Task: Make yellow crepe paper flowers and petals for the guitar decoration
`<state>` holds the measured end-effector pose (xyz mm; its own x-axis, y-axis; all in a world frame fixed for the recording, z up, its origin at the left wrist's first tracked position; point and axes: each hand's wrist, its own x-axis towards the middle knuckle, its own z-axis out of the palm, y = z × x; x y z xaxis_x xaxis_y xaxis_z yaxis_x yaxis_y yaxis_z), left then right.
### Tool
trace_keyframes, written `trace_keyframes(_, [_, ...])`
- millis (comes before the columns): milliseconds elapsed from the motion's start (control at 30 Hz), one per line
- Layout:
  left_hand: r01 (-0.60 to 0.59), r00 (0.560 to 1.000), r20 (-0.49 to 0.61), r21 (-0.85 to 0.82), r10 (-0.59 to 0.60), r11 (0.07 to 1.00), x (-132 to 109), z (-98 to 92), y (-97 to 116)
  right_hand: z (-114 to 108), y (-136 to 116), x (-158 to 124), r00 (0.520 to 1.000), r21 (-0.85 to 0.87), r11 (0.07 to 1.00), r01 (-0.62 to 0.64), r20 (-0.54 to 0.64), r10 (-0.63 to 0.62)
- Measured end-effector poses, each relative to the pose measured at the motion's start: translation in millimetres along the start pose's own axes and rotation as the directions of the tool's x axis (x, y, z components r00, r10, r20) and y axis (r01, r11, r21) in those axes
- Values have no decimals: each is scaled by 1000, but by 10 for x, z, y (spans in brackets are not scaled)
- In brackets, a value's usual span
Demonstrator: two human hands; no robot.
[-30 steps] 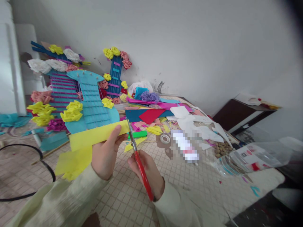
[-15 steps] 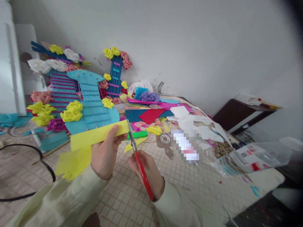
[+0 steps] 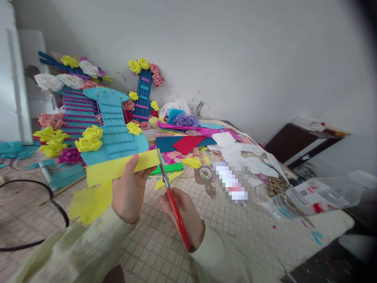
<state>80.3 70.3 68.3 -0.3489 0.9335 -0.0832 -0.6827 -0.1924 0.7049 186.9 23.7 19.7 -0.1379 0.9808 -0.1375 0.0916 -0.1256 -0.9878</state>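
Observation:
Between thumb and fingers, my left hand (image 3: 129, 190) pinches a long yellow paper strip (image 3: 107, 171), held slantwise above the table. My right hand (image 3: 184, 210) grips red-handled scissors (image 3: 178, 218), their blades pointing away from me at the strip's right end. How far apart the blades are is hard to make out. Under and beside my left wrist lies more yellow paper (image 3: 91, 200). Just behind the scissors, a green box-like piece (image 3: 167, 169) rests on the table next to yellow scraps.
Blue guitar-like cutouts (image 3: 113, 125) with paper flowers lean at the back left. Coloured sheets (image 3: 188, 144) and white paper scraps (image 3: 259, 165) spread across the back. A clear plastic container (image 3: 309, 196) lies right, near brown pebbles (image 3: 275, 185). A black cable loop (image 3: 60, 208) is at left.
My left hand has shifted slightly left, drawing the yellow strip with it. The scissors and my right hand stay almost in place.

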Motion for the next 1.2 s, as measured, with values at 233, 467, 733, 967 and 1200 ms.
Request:
trace_keyframes(233, [-9,999,37,-17,9,1000,-11,-10,-13,8,-19,1,999,-35,999,25,-19,-26])
trace_keyframes(467, [-19,998,57,-26,21,999,-14,-16,-16,8,-37,4,998,-73,997,40,-40,-43])
trace_keyframes(733, [-14,999,48,-31,15,999,-10,-13,-12,9,20,19,997,-83,995,59,-36,-62])
trace_keyframes(967, [-8,999,46,-22,9,1000,-16,-14,-6,3,20,16,995,-107,991,79,-44,-84])
trace_keyframes(1200, [1,999,50,-19,0,1000,-20,-14,-5,6,21,4,997,-120,991,59,-39,-64])
